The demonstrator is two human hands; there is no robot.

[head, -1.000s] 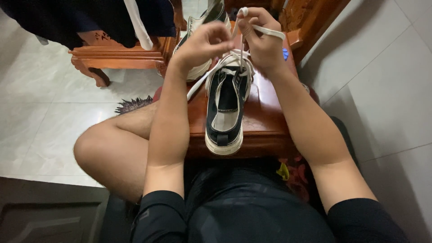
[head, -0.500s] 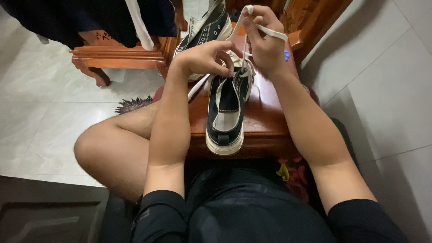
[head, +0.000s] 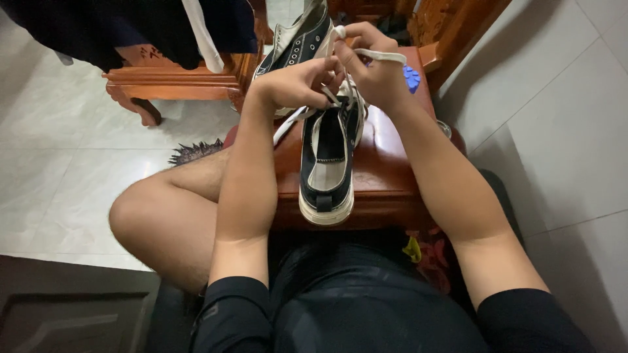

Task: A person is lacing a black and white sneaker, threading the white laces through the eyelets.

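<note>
A dark canvas shoe with a white sole [head: 326, 171] lies heel toward me on a small reddish wooden stool [head: 386, 180]. My left hand [head: 297, 84] is closed on the white shoelace [head: 286, 125] over the shoe's eyelets. My right hand [head: 374, 72] pinches the other end of the lace, which loops over my fingers. A second matching shoe [head: 296, 39] leans behind my hands, partly hidden.
A carved wooden chair [head: 173, 68] with dark clothes draped on it stands at the upper left. More carved wooden furniture [head: 458, 26] is at the upper right. A small blue object [head: 411, 77] sits on the stool. My bare left knee [head: 157, 222] rests over the pale tiled floor.
My left hand has moved right and down onto the lace at the eyelets, close against my right hand. The shoe stays in place.
</note>
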